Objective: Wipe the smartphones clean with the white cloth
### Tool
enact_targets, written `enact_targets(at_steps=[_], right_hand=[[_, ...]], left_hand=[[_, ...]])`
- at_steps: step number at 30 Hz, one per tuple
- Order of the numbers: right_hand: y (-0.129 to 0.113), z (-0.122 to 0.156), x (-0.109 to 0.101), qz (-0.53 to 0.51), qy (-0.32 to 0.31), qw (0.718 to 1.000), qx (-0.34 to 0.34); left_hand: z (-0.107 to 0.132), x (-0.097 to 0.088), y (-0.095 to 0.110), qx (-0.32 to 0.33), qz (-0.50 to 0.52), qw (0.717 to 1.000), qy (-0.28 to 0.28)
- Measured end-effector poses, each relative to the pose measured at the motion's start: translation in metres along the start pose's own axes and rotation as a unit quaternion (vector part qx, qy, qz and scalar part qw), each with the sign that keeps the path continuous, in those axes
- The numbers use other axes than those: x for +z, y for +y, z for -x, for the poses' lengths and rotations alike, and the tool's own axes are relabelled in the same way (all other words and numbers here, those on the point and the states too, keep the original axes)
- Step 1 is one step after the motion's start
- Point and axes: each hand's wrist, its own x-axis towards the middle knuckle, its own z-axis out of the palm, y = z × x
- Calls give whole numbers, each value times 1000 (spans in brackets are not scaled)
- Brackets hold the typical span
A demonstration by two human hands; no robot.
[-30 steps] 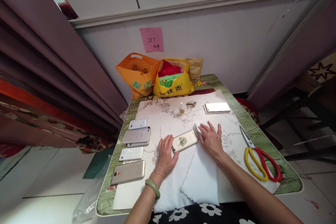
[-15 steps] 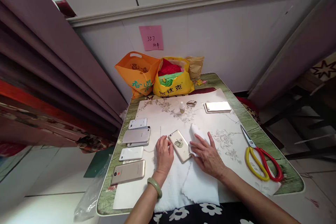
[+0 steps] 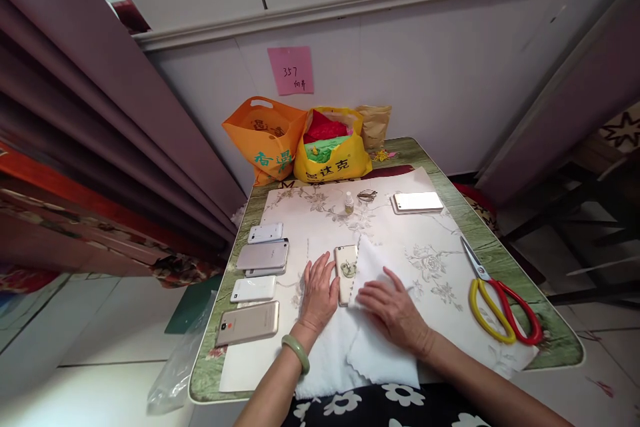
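A gold phone (image 3: 343,257) with a ring holder on its back lies face down in the middle of the table. My left hand (image 3: 319,290) rests along its left edge, fingers stretched and slightly apart. A white cloth (image 3: 373,260) with a scalloped edge covers the right part of the phone. My right hand (image 3: 395,313) grips this cloth at the phone's lower right; its thumb is hidden. Under both hands is more white cloth (image 3: 327,360), reaching to the lap.
Several phones (image 3: 255,289) line the left side. Two stacked phones (image 3: 419,202) lie at back right. Scissors (image 3: 500,307) rest at right. A small bottle (image 3: 349,203) and glasses (image 3: 367,195) are behind. An orange bag (image 3: 270,140) and yellow bag (image 3: 335,163) stand at the back.
The gold phone has turned from slanted to nearly straight. The cloth in my right hand has spread over its right part. My left hand has shifted slightly right along the phone's edge.
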Motion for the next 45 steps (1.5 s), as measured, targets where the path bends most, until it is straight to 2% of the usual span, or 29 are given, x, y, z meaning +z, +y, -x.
enact_targets(at_steps=[2,3,6,11,14,16,18,23,25,29,32,35,37,41,45], right_hand=[[-1,4,3,12,-72,996,-43],[0,5,5,28,-90,995,-40],[13,-3,9,80,-78,994,18],[40,-43,18,113,-81,989,58],[45,-64,24,115,-86,987,78],[44,-68,26,114,-93,985,87],[39,-62,27,116,-101,984,88],[26,-26,19,115,-117,984,65],[25,-23,16,109,-119,984,75],[35,-50,15,81,-143,983,82],[43,-80,20,38,-185,981,39],[47,-91,25,30,-207,978,8],[47,-85,27,62,-186,980,29],[39,-51,27,121,-129,980,88],[21,-18,15,117,-128,981,84]], left_hand=[[0,0,-1,1,0,1000,6],[0,1,-1,2,1,1000,9],[-1,0,-1,3,4,1000,17],[-3,1,-3,2,5,1000,16],[-2,1,-4,3,6,1000,7],[-2,2,-4,2,7,1000,3],[-1,2,-5,0,9,1000,2],[-2,1,-6,1,13,1000,-2],[-3,1,-6,2,15,1000,-3],[-4,0,-7,-1,20,1000,-11],[-4,0,-7,-2,22,1000,-14],[-3,0,-7,-5,22,1000,-11],[-2,1,-6,-5,22,1000,-10],[-2,0,-5,-9,27,999,-14],[-3,-2,-3,-12,24,1000,-15]])
